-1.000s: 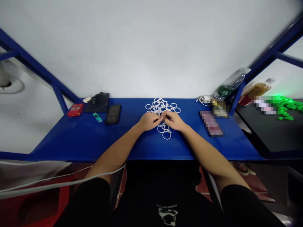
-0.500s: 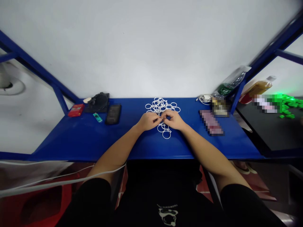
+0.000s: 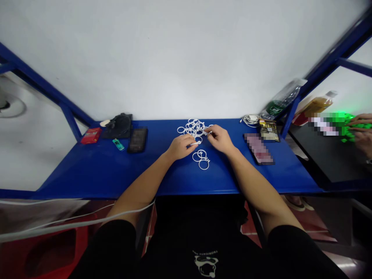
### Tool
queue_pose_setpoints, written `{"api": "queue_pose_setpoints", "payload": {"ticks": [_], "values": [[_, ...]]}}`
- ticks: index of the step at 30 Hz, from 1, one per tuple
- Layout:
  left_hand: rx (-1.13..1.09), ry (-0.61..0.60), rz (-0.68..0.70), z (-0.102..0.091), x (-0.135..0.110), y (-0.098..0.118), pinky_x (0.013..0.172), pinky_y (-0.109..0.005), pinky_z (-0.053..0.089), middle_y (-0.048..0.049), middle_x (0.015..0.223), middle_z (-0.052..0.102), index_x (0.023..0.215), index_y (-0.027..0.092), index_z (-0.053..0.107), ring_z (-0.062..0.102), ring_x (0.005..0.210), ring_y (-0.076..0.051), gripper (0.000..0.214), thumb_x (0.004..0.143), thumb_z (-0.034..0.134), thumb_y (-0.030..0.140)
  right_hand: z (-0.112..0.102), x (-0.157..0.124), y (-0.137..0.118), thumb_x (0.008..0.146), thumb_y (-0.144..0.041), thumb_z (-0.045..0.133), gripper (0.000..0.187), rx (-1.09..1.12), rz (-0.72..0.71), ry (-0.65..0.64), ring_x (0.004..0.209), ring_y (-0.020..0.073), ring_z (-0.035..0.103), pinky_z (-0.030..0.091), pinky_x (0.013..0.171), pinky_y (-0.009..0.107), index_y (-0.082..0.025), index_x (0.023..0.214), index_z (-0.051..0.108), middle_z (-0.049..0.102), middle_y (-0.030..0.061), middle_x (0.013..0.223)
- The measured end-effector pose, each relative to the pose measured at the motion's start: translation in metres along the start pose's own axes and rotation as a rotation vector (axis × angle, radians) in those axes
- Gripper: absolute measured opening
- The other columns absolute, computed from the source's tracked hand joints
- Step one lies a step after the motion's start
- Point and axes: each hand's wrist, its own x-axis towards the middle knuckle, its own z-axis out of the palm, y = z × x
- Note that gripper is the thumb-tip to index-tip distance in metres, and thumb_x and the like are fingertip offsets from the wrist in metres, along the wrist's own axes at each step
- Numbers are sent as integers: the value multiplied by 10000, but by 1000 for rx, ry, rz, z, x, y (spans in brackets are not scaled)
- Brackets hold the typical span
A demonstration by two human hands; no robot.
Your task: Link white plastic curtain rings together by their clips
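Observation:
A heap of white plastic rings [image 3: 194,126] lies at the back middle of the blue table [image 3: 95,170]. My left hand [image 3: 180,146] is closed, pinching a small white piece [image 3: 195,143] just in front of the heap. My right hand [image 3: 221,138] reaches into the right side of the heap with its fingers pinched on a white ring [image 3: 208,132]. A short chain of linked white rings [image 3: 201,159] rests on the table between and below the two hands.
At the left back lie a red box [image 3: 91,135], a black pouch [image 3: 119,124], a teal lighter [image 3: 118,144] and a dark phone [image 3: 137,139]. To the right are a phone [image 3: 258,148], a small pack [image 3: 269,130], a coiled white cable [image 3: 250,119] and bottles [image 3: 283,98]. Another person's hands [image 3: 360,130] work among green pieces on the neighbouring black table.
My hands have parted: the right one moved back to the ring heap, the left one stayed with the white piece. The linked rings now lie uncovered. Another person's hands came into view at the far right.

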Motion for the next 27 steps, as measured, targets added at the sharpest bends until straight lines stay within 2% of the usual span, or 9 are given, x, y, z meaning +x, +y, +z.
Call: {"api": "queue_pose_setpoints", "payload": {"ticks": [3,7,11,15,20,23,27], "values": [[-35,-54,0,-1,0,3,725,-282,540,-57,958,758,936,199,743,700,822,-153,234,1001,645,401,-7,2,22,893,-206,605,295,-184,169,-65,945,253,672,549,869,377,-196,1159,734,713,108,1124],[-43,-177,23,0,0,5,750,-292,538,-38,924,774,941,214,772,715,839,-161,267,1000,646,443,-5,2,41,898,-263,635,329,-241,268,-106,1018,271,676,553,936,388,-190,1203,736,692,120,1180],[-48,-166,-23,0,0,3,737,-299,532,-32,884,776,964,213,783,703,773,-155,268,995,653,445,-2,1,46,906,-296,638,350,-317,355,-151,1031,279,679,543,947,391,-198,1229,729,684,125,1196],[-41,-149,-78,0,0,1,743,-297,527,-22,883,779,978,227,789,693,767,-150,229,1007,624,383,-2,0,48,892,-301,670,365,-340,367,-252,1008,262,678,528,916,355,-190,1237,713,705,123,1167],[-39,-183,-139,-1,0,-2,769,-296,530,-16,903,780,962,234,792,696,810,-154,221,1007,602,337,-3,3,45,867,-186,637,454,-279,388,-305,864,223,683,495,773,293,-186,1319,679,768,64,970],[-29,-209,-205,0,-1,-7,782,-308,541,-16,936,788,1011,243,794,706,840,-169,194,986,634,350,-4,3,40,843,-159,619,459,-253,391,-260,787,219,677,474,711,287,-176,1294,702,770,58,898],[-7,-239,-241,1,-1,-13,828,-350,558,-37,965,785,1049,227,789,709,892,-202,192,965,679,360,-2,2,33,864,-168,580,364,-151,300,-108,769,219,672,491,717,301,-179,1189,744,763,61,894]]}}
